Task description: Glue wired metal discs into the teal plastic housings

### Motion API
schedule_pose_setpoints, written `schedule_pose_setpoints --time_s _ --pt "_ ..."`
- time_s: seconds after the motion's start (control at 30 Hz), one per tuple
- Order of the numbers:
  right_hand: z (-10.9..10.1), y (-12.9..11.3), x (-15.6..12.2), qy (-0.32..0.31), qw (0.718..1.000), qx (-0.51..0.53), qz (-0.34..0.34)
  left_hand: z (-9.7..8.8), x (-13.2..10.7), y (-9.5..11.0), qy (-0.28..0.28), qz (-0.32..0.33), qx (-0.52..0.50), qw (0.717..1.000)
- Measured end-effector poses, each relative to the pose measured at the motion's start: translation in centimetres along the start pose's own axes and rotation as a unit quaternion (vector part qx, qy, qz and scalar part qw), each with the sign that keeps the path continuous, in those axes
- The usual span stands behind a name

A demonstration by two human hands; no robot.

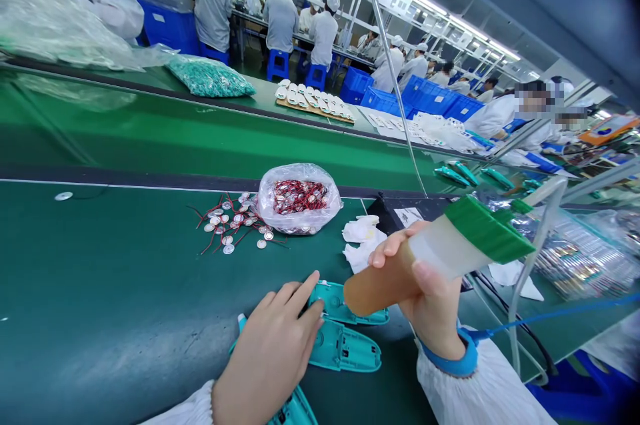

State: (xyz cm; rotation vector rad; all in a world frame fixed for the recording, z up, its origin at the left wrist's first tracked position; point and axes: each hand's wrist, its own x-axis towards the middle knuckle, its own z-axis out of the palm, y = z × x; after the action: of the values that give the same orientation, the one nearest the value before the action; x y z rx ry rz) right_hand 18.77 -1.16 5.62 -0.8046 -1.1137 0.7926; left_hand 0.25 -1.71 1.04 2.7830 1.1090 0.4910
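Observation:
My right hand (430,291) is wrapped around a translucent bottle (445,248) with a green cap and brown contents. The bottle is tilted, its cap toward the upper right and its brown end over a teal plastic shell (367,315). My left hand (275,345) reaches over that shell, index finger and thumb at its left end. Just below lies a second teal shell (350,348), inner side up, partly under the left hand. Another teal shell (295,411) shows at the bottom edge, mostly hidden by my left hand and sleeve.
Behind the hands sits a plastic bag (300,221) of wired discs, with loose wired discs (227,228) beside it. Crumpled white tissue (360,231) lies near the bottle. A bag of metal parts (575,258) is at right. Beyond runs a green conveyor (200,138); co-workers sit farther back.

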Motion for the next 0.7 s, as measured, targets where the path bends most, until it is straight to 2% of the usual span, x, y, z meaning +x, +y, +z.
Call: schedule_pose_setpoints --time_s 0.13,0.3,0.47,0.7 --pt "1.5 -0.2 0.1 -0.032 0.997 -0.067 -0.022 -0.1 0.1 0.0 -0.02 -0.003 -0.006 1.0" --pt "2.6 -0.2 0.1 -0.024 0.989 -0.141 -0.035 -0.2 0.2 0.0 -0.032 -0.004 -0.007 0.999" --pt "2.3 0.0 0.2 0.019 0.988 -0.152 -0.022 -0.1 0.2 0.1 -0.037 -0.011 -0.018 0.999" --pt "2.2 -0.2 0.3 0.009 0.993 -0.118 -0.01 0.0 0.1 0.1 -0.056 -0.013 -0.024 0.998"
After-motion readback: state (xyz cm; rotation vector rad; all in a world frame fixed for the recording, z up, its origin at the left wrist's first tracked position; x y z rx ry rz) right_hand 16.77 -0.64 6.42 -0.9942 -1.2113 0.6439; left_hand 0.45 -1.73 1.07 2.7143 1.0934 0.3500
